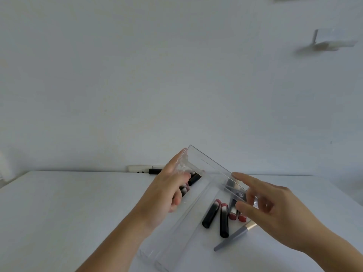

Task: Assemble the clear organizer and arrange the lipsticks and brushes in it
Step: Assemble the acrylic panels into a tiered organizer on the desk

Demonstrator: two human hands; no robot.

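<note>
A person's two hands worked on a clear organizer (214, 173) above a white bench (68, 213), near the middle of its back edge. The left hand (169, 191) gripped one end of the raised clear piece, fingers curled round its edge. The right hand (275, 211) pinched the other end between thumb and fingertips. A second clear part, a long tray (176, 236), lay on the bench below and ran toward the front edge.

Loose lipsticks (211, 213) lay on the bench just right of the tray, with more dark tubes seen through the plastic near the left hand. A grey-handled brush (231, 238) lay beside them, pointing toward the front edge. A dark marker (155, 171) rested along the back edge by the wall.

Judging by its look, the plastic was light, stiff and smooth, likely slippery under bare fingers and liable to crack or scratch if forced. Holding it by its ends and edges, as both hands did, seemed the safest purchase, leaving the flat faces free to slot into place. The lipsticks, being round, would probably roll if nudged; each looked best lifted by the middle of its tube. None of them stood in the organizer yet.
</note>
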